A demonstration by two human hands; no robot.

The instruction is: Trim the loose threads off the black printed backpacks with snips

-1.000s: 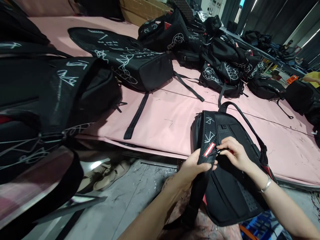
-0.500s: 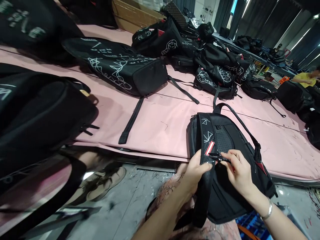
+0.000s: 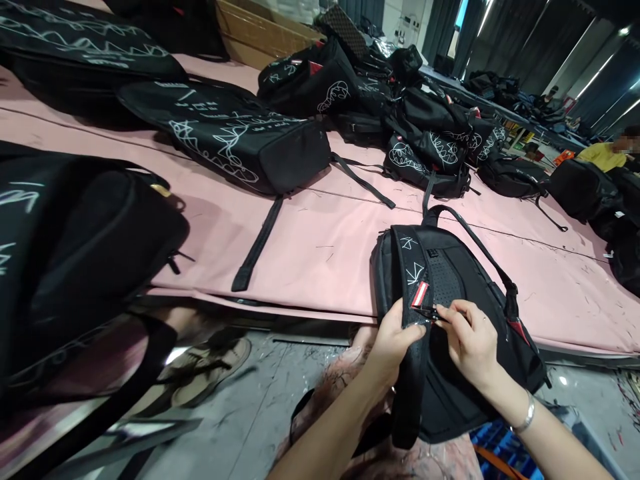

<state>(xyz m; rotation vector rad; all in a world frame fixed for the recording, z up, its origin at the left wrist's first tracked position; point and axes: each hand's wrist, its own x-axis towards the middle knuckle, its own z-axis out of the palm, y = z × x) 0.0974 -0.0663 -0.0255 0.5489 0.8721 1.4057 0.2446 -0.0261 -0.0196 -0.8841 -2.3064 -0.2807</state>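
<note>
A black backpack (image 3: 465, 373) leans against the table edge with its padded back facing me. My left hand (image 3: 395, 340) is closed around its shoulder strap (image 3: 411, 260), thumb on top, just below a red-and-white label (image 3: 420, 295). My right hand (image 3: 470, 333) pinches small black thread snips (image 3: 429, 311). The tips of the snips point left and lie at the strap beside the label's lower end. Much of the snips is hidden by my fingers. White line drawings mark the strap above the label.
On the pink-covered table (image 3: 320, 253) another black backpack (image 3: 240, 140) lies with a loose strap (image 3: 257, 243). A large black bag (image 3: 100, 233) is at left. More bags pile up behind, near a cardboard box (image 3: 265, 33). A blue crate (image 3: 495, 447) stands below. A person in yellow (image 3: 605, 157) sits far right.
My right hand has shifted slightly left and turned, its fingers covering more of the snips. My left hand keeps its hold on the strap. The view has moved a little.
</note>
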